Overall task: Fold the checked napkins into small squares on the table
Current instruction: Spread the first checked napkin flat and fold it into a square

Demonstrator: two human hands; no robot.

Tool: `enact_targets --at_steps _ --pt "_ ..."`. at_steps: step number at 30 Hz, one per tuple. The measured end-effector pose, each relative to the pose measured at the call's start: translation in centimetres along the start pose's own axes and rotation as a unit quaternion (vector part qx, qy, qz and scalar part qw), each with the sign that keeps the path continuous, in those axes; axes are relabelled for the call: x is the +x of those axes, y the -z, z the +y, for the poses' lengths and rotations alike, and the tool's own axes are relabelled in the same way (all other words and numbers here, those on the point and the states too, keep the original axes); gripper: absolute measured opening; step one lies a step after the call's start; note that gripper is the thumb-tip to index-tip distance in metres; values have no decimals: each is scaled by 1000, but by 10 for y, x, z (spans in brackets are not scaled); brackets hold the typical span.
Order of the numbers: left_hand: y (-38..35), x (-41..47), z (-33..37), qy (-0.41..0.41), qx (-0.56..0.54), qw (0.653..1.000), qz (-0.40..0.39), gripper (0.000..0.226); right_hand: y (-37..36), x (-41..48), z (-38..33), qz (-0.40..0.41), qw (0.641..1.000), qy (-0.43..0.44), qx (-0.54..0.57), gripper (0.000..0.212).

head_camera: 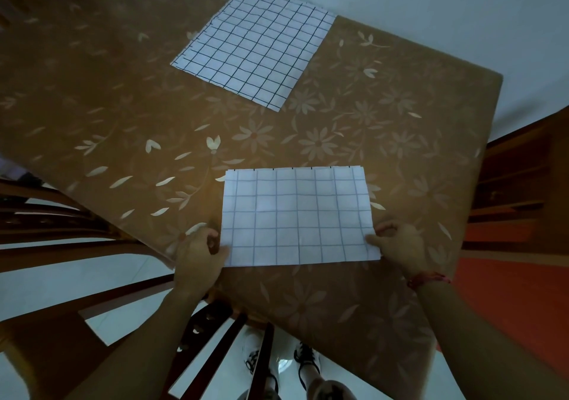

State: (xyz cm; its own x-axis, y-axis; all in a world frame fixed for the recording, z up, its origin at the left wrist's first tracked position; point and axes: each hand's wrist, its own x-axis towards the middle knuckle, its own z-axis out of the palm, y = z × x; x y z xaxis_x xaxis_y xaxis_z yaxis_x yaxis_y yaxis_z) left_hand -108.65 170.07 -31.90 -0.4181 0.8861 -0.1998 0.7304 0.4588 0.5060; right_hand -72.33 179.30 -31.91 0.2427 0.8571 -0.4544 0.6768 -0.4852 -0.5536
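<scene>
Your left hand point(197, 251) and right hand point(400, 245) each pinch a near corner of the napkin point(297, 218), fingers point(374, 241) clamped on the cloth. It seems folded once and lies flat on the tabletop point(123, 91), close to the near edge. If one corner rises faster than the other, the edges can end crooked and the layers may slide apart. A second napkin point(255, 45) lies open, well apart. The brown flowered cover looks smooth; wooden chairs point(61, 221) stand around on a pale floor point(46, 279).

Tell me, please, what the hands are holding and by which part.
The near checked napkin: the left hand pinches its near-left corner, the right hand its near-right corner.
</scene>
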Motion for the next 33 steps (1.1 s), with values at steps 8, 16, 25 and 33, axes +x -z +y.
enact_targets --at_steps 8,16,25,33 --pt "-46 -47 41 -372 154 910 -97 45 -4 2 2 21 1000 5 9 23" --pt "-73 -52 43 -338 245 895 -159 63 -8 1 0 26 1000 -4 17 24" --pt "-78 -45 42 -324 253 898 -156 63 -8 2 0 28 999 -5 31 17" --pt "-81 -43 43 -326 253 898 -152 64 -6 1 -3 23 1000 6 12 19"
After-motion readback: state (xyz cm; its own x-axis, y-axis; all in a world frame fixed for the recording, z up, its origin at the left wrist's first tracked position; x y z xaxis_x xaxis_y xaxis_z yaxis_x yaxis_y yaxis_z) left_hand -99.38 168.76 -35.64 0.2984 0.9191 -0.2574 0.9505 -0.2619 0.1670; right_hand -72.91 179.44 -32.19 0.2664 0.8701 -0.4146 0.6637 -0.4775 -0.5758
